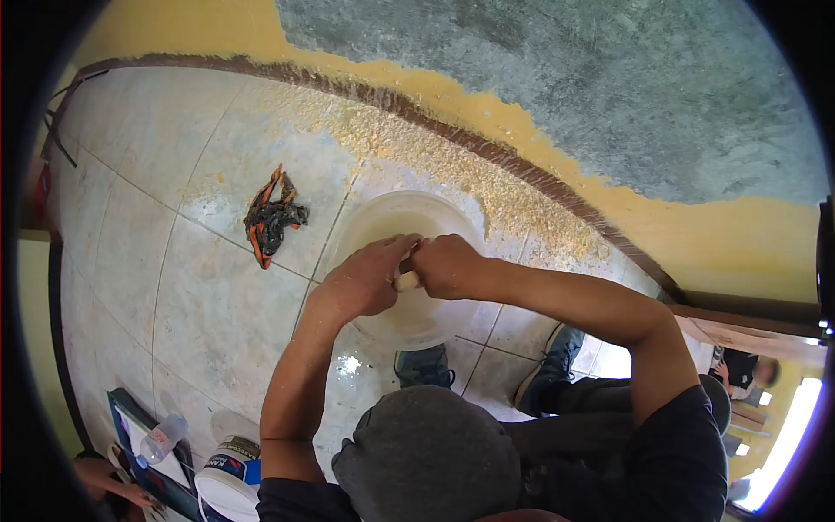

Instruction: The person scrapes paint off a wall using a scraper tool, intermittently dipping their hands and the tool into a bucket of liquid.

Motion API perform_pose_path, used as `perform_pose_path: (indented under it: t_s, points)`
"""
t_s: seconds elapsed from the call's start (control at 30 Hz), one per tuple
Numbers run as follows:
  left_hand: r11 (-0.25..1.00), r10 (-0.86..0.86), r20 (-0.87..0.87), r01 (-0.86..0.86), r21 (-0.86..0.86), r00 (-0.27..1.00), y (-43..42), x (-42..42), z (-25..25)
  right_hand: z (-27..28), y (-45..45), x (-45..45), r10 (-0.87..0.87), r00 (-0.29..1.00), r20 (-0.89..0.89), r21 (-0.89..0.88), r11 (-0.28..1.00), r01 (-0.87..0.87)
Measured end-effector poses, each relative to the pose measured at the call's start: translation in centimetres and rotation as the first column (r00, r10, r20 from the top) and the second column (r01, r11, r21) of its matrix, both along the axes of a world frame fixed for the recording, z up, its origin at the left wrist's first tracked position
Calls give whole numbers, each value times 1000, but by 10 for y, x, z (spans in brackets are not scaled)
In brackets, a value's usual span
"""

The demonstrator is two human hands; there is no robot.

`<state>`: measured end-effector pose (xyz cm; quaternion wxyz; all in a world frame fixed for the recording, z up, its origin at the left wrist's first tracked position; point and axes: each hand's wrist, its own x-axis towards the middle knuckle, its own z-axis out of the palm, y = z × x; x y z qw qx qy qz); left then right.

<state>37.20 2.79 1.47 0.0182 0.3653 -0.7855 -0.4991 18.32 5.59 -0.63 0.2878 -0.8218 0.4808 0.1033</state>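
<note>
My left hand (pixel 372 271) and my right hand (pixel 445 266) meet above a round translucent tub (pixel 352 228) of cloudy, pale liquid. Both are closed around the same pale, rounded object (pixel 406 281). Only its cream-coloured blunt end shows below my fingers, so its kind is hidden. The tub stands on the tiled floor, just in front of my shoes (pixel 424 366).
Yellow scrapings (pixel 417 143) line the wall's base below a bare grey patch (pixel 609 96). A crumpled black-and-orange plastic bag (pixel 274 219) lies to the left. At lower left are a paint bucket (pixel 230 474), a plastic bottle (pixel 163 438) and another person's hand (pixel 130 494). Someone sits far right (pixel 744 370).
</note>
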Motion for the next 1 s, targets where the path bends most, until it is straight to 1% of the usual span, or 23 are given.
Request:
perform_pose_path:
  t_s: [0.03,0.07,0.1,0.13,0.17,0.2,0.23,0.3,0.33,0.37,0.4,0.43,0.5,0.53,0.6,0.63,0.7,0.73,0.8,0.83,0.9,0.93,1.0]
  points:
    - [1000,-7,-6,7,1,1000,2,0,-5,17,-2,-5,-56,995,88,28,998,54]
    - [989,61,-28,-65,-135,998,8,0,-15,33,-4,-10,-112,978,175,60,993,103]
    - [954,125,-61,-137,-266,990,10,-1,-20,46,-6,-17,-119,978,170,62,992,110]
    - [956,120,-66,-133,-262,991,9,-4,-17,59,-7,-24,-214,913,348,109,976,188]
    - [980,52,73,-37,-196,996,7,-8,-10,72,-9,-28,-304,804,511,169,953,253]
    - [991,-28,206,53,-120,978,4,-10,-7,85,-12,-30,-311,803,508,170,951,260]
    - [991,-36,205,61,-119,978,4,-10,-8,99,-14,-30,-360,776,518,215,933,290]
    - [956,-113,241,172,-239,964,4,-12,-16,119,-16,-30,-422,741,522,257,906,336]
    - [952,-124,236,182,-244,964,4,-12,-24,128,-18,-30,-454,747,485,313,888,337]
    - [943,-75,202,136,-305,977,5,-11,-33,134,-19,-32,-484,752,446,368,866,339]
    - [928,-29,166,88,-363,986,6,-12,-41,138,-20,-33,-493,747,445,364,862,352]
    - [926,-42,169,102,-364,985,10,-13,-46,140,-19,-33,-476,764,436,348,872,345]
    - [941,72,108,-31,-337,992,13,-15,-48,141,-14,-39,-464,769,440,328,880,343]
    - [939,62,119,-17,-343,991,12,-17,-44,140,-9,-42,-404,770,494,259,914,313]
    - [898,-4,215,98,-429,977,10,-23,-33,142,-1,-51,-254,786,563,89,965,248]
    - [895,-5,226,105,-434,974,10,-25,-33,147,1,-57,-252,779,574,85,965,250]
    - [831,-97,83,126,-541,992,5,-32,-41,160,2,-69,-88,769,633,-76,982,175]
    - [829,-87,95,125,-545,992,4,-34,-43,160,2,-72,-76,762,643,-81,983,167]
    - [907,-128,108,160,-391,986,-2,-40,-36,156,-2,-76,-69,724,686,-134,966,219]
    - [903,-106,121,146,-403,987,-7,-44,-28,154,-9,-76,-44,717,695,-147,968,201]
    - [854,-287,382,415,-312,878,-12,-51,-7,148,-23,-71,20,685,728,-198,963,183]
    - [859,-268,402,406,-312,876,-13,-51,2,144,-28,-66,-36,629,776,-151,959,241]
    - [804,-396,456,541,-246,797,-13,-49,14,140,-40,-57,-33,590,807,-156,951,267]
